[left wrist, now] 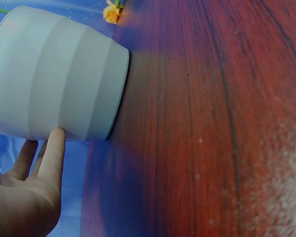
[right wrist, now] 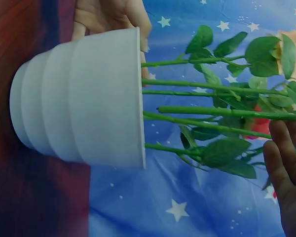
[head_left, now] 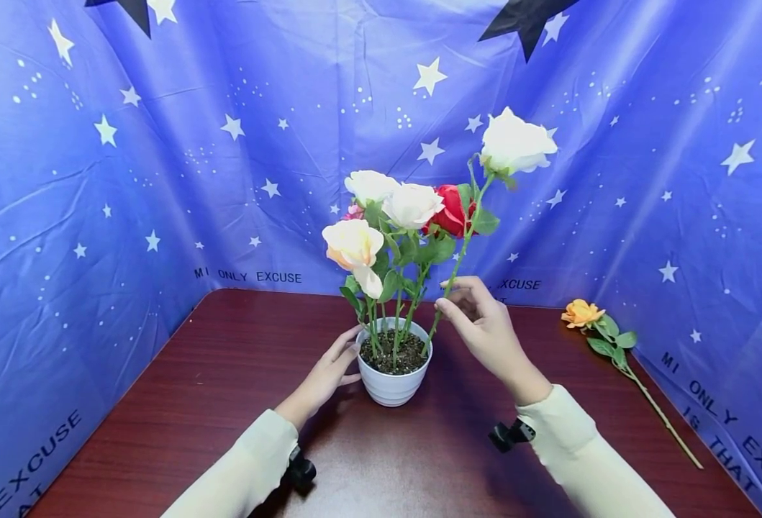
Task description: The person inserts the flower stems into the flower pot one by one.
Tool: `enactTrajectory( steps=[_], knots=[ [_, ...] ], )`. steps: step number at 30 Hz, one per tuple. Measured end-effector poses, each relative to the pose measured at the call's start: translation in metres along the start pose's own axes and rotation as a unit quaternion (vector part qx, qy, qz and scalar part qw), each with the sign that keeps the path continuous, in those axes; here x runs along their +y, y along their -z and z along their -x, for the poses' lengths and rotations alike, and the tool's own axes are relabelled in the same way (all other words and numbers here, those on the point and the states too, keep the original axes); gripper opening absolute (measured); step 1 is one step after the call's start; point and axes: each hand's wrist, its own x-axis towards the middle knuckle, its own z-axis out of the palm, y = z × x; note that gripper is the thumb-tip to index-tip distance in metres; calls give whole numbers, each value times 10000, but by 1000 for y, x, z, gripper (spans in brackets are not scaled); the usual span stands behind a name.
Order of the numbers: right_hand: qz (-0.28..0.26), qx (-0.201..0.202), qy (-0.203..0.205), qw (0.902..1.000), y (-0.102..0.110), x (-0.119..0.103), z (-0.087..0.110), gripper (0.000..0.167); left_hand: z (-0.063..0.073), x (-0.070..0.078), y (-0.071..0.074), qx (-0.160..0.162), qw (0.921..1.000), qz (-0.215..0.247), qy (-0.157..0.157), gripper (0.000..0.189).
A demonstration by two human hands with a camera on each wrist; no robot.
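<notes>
A white flowerpot (head_left: 393,386) with dark soil (head_left: 393,352) stands upright on the table, holding several artificial roses. My left hand (head_left: 329,370) rests its fingers against the pot's left side; in the left wrist view a straight fingertip (left wrist: 57,133) touches the wall. With thumb and fingers my right hand (head_left: 487,327) pinches the green stem of a tall white rose (head_left: 516,144). In the right wrist view that stem's cut lower end (right wrist: 170,109) hangs just beyond the rim, apart from the pot. Planted blooms include white roses (head_left: 413,206), a cream rose (head_left: 353,244) and a red rose (head_left: 448,210).
An orange rose (head_left: 583,314) with a long stem lies on the right side of the brown wooden table (head_left: 238,374). A blue star-printed cloth (head_left: 277,108) hangs behind and along both sides.
</notes>
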Motion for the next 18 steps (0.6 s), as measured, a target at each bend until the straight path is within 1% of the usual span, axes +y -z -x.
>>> enactTrajectory(
  steps=[3,9,15,18],
  knots=[
    [-39,-44,-5,10000,-7,3,1,25,0,0,0,-30,10000,35,-36,52],
    [213,-117,47,9997,-18,10,4,24,-1,-1,0,-62,9999,29,-75,52],
    [225,-210,6,9995,-24,13,5,22,0,-1,0,-58,9998,-80,-161,53],
    [230,-214,-43,9995,-27,20,6,21,0,-1,0,-24,9999,-83,-132,53]
  ],
)
